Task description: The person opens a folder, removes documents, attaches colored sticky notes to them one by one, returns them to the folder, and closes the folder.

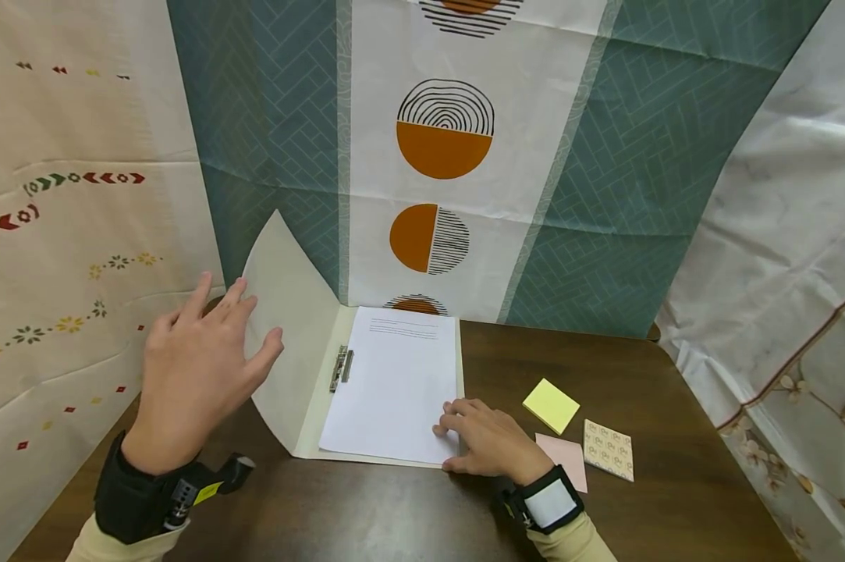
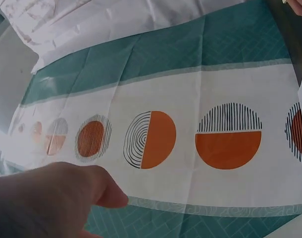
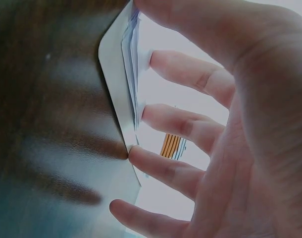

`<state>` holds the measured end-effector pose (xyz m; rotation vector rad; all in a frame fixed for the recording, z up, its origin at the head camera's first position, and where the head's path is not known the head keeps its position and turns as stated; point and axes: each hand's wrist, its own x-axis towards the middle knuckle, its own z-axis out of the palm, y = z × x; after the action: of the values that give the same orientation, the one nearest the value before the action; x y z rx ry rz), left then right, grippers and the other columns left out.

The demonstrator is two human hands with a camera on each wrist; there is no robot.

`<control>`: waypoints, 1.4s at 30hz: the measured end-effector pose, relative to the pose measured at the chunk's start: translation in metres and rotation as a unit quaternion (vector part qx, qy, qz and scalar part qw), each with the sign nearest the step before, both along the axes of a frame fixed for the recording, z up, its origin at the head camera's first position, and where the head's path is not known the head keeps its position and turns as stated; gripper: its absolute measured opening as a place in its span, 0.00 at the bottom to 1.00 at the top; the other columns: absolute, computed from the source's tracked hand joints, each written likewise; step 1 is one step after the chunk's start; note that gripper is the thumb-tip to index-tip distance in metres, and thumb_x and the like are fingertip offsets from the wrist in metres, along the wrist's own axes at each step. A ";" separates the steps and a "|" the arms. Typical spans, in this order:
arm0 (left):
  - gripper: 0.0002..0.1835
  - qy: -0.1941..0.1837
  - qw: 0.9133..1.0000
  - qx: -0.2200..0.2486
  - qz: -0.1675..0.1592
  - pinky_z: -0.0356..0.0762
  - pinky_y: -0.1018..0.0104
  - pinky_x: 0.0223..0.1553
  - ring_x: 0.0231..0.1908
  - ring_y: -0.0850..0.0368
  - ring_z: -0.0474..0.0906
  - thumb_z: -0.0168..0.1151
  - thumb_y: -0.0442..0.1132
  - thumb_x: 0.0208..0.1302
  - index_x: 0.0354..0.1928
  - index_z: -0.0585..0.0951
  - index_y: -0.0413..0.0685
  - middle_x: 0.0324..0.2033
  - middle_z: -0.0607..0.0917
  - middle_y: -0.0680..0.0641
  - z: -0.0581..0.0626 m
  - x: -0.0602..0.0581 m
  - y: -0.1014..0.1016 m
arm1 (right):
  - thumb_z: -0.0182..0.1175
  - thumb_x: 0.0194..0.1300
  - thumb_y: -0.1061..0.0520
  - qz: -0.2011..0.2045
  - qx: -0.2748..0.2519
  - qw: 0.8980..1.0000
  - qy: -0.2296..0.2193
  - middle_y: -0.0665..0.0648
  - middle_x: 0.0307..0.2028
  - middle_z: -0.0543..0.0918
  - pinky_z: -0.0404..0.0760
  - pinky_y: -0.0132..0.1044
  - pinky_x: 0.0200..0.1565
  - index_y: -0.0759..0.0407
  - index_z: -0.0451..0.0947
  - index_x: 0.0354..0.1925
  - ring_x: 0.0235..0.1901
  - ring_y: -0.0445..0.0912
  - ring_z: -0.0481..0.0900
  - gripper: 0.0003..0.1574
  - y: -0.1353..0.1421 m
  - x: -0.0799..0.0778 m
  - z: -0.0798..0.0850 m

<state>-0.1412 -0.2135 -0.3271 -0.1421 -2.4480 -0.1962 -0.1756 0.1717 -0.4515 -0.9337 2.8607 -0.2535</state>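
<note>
A cream file folder (image 1: 310, 425) lies opened on the table, its left cover (image 1: 282, 312) standing up at a slant. On its right side rests a stack of white paper (image 1: 394, 398) with a few printed lines near the top, beside a metal clip (image 1: 339, 368) at the spine. My left hand (image 1: 200, 359) is raised by the cover's outer edge, fingers spread and thumb out, with nothing in its grasp. At the lower right corner my right hand (image 1: 488, 441) touches the folder and paper; in the right wrist view its fingers (image 3: 178, 119) extend spread to their edge.
Right of the folder lie a yellow sticky-note pad (image 1: 552, 406), a pink pad (image 1: 562, 460) partly behind the right wrist, and a patterned cream pad (image 1: 608, 449). The dark wooden table (image 1: 366, 507) is bordered by a hanging patterned cloth (image 1: 569, 257) behind and cloths on both sides.
</note>
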 end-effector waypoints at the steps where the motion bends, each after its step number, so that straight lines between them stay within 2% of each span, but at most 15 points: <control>1: 0.30 -0.005 1.000 0.000 0.005 0.80 0.24 0.54 0.77 0.25 0.76 0.67 0.51 0.70 0.63 0.88 0.34 0.69 0.86 0.32 0.000 -0.001 -0.001 | 0.86 0.61 0.44 0.000 -0.001 1.000 -0.001 0.61 0.72 0.85 0.90 0.61 0.60 0.49 0.91 0.60 0.72 0.59 0.82 0.31 0.000 0.000 0.000; 7: 0.31 -0.042 0.999 0.007 0.034 0.80 0.19 0.48 0.74 0.20 0.75 0.66 0.50 0.71 0.62 0.87 0.28 0.67 0.85 0.28 -0.005 -0.011 -0.019 | 0.86 0.61 0.43 -0.004 -0.004 1.000 -0.005 0.61 0.72 0.85 0.90 0.61 0.60 0.48 0.91 0.59 0.72 0.59 0.82 0.30 0.000 -0.001 -0.001; 10: 0.29 -0.042 0.998 0.012 0.036 0.80 0.19 0.44 0.72 0.19 0.77 0.67 0.48 0.71 0.60 0.88 0.26 0.64 0.86 0.25 -0.009 -0.017 -0.031 | 0.86 0.61 0.44 -0.004 -0.004 1.000 -0.007 0.61 0.72 0.85 0.90 0.61 0.59 0.48 0.91 0.59 0.71 0.59 0.82 0.30 0.000 -0.001 0.000; 16: 0.27 -0.072 0.996 0.025 0.036 0.80 0.19 0.39 0.67 0.16 0.77 0.66 0.46 0.71 0.55 0.88 0.25 0.61 0.86 0.21 -0.014 -0.024 -0.052 | 0.86 0.61 0.44 -0.001 -0.004 1.000 -0.004 0.61 0.72 0.86 0.90 0.61 0.59 0.48 0.90 0.58 0.71 0.59 0.82 0.30 0.000 0.001 0.002; 18: 0.26 -0.095 0.995 0.026 0.036 0.81 0.22 0.35 0.62 0.17 0.78 0.65 0.46 0.72 0.54 0.88 0.24 0.58 0.87 0.20 -0.014 -0.025 -0.058 | 0.86 0.61 0.44 -0.001 -0.003 1.000 -0.003 0.61 0.72 0.86 0.90 0.61 0.59 0.48 0.90 0.58 0.71 0.58 0.82 0.30 0.000 0.002 0.003; 20: 0.25 -0.128 0.991 0.024 0.039 0.80 0.31 0.28 0.53 0.19 0.79 0.64 0.46 0.73 0.50 0.88 0.24 0.50 0.89 0.20 -0.013 -0.026 -0.065 | 0.86 0.61 0.44 -0.002 -0.005 1.000 -0.005 0.61 0.72 0.85 0.90 0.62 0.58 0.48 0.90 0.59 0.71 0.59 0.82 0.30 0.000 0.002 0.003; 22: 0.25 -0.182 0.982 0.022 0.047 0.78 0.39 0.25 0.42 0.24 0.80 0.64 0.47 0.74 0.45 0.88 0.24 0.37 0.88 0.23 -0.013 -0.027 -0.073 | 0.86 0.61 0.45 -0.005 -0.008 1.000 -0.009 0.61 0.72 0.85 0.90 0.63 0.58 0.48 0.90 0.59 0.70 0.59 0.82 0.30 0.000 0.002 0.003; 24: 0.26 -0.245 0.967 0.023 0.060 0.77 0.42 0.26 0.39 0.27 0.77 0.64 0.49 0.75 0.42 0.87 0.24 0.29 0.83 0.27 -0.013 -0.027 -0.083 | 0.86 0.61 0.44 -0.006 -0.008 1.000 -0.011 0.61 0.72 0.85 0.90 0.63 0.59 0.48 0.90 0.59 0.70 0.59 0.82 0.30 0.000 0.001 0.003; 26: 0.29 -0.306 0.949 0.022 0.072 0.79 0.38 0.32 0.42 0.24 0.75 0.65 0.52 0.76 0.44 0.86 0.25 0.31 0.83 0.27 -0.014 -0.029 -0.092 | 0.86 0.61 0.44 -0.006 -0.007 1.000 -0.011 0.61 0.72 0.85 0.90 0.63 0.59 0.48 0.90 0.59 0.70 0.59 0.82 0.30 0.000 0.001 0.002; 28: 0.32 -0.348 0.934 0.020 0.081 0.81 0.30 0.39 0.52 0.18 0.72 0.65 0.55 0.77 0.50 0.84 0.24 0.41 0.83 0.22 -0.015 -0.031 -0.099 | 0.86 0.61 0.44 -0.005 -0.006 1.000 -0.007 0.61 0.72 0.86 0.90 0.62 0.58 0.48 0.90 0.58 0.70 0.59 0.82 0.29 0.001 0.001 0.002; 30: 0.35 -0.367 0.926 0.018 0.086 0.80 0.24 0.44 0.61 0.12 0.64 0.64 0.58 0.77 0.54 0.83 0.23 0.51 0.81 0.17 -0.017 -0.034 -0.101 | 0.86 0.61 0.44 -0.003 -0.005 1.000 -0.005 0.61 0.72 0.86 0.90 0.62 0.58 0.48 0.90 0.58 0.70 0.59 0.82 0.29 0.002 0.001 0.002; 32: 0.36 -0.379 0.922 0.008 0.084 0.79 0.19 0.48 0.66 0.08 0.59 0.63 0.59 0.77 0.53 0.83 0.23 0.56 0.77 0.14 -0.018 -0.036 -0.100 | 0.86 0.61 0.44 -0.002 -0.005 1.000 -0.004 0.60 0.71 0.86 0.90 0.61 0.58 0.48 0.90 0.58 0.70 0.59 0.82 0.29 0.002 0.002 0.002; 36: 0.35 -0.394 0.916 -0.015 0.079 0.73 0.12 0.57 0.70 0.03 0.53 0.65 0.60 0.75 0.50 0.85 0.25 0.61 0.70 0.09 -0.022 -0.041 -0.088 | 0.86 0.61 0.44 0.000 -0.004 1.000 -0.001 0.60 0.71 0.86 0.91 0.60 0.58 0.48 0.90 0.58 0.70 0.58 0.83 0.30 0.002 0.002 0.002; 38: 0.36 -0.394 0.916 -0.026 0.074 0.70 0.09 0.61 0.69 0.04 0.54 0.67 0.59 0.73 0.53 0.85 0.24 0.64 0.68 0.07 -0.027 -0.044 -0.082 | 0.86 0.61 0.44 0.000 -0.002 1.000 0.000 0.60 0.71 0.86 0.90 0.60 0.58 0.47 0.90 0.58 0.70 0.58 0.82 0.30 0.002 0.002 0.001; 42: 0.36 -0.387 0.919 -0.035 0.065 0.71 0.11 0.63 0.71 0.02 0.54 0.69 0.58 0.72 0.55 0.85 0.23 0.68 0.66 0.06 -0.035 -0.047 -0.070 | 0.86 0.61 0.43 0.001 0.002 1.000 0.002 0.60 0.71 0.86 0.91 0.61 0.58 0.48 0.90 0.59 0.70 0.58 0.82 0.31 0.002 0.002 0.002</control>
<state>-0.1884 -0.2830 -0.3626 0.0913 -3.2446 -0.1146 -0.1736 0.1737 -0.4493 -0.9390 2.8632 -0.2461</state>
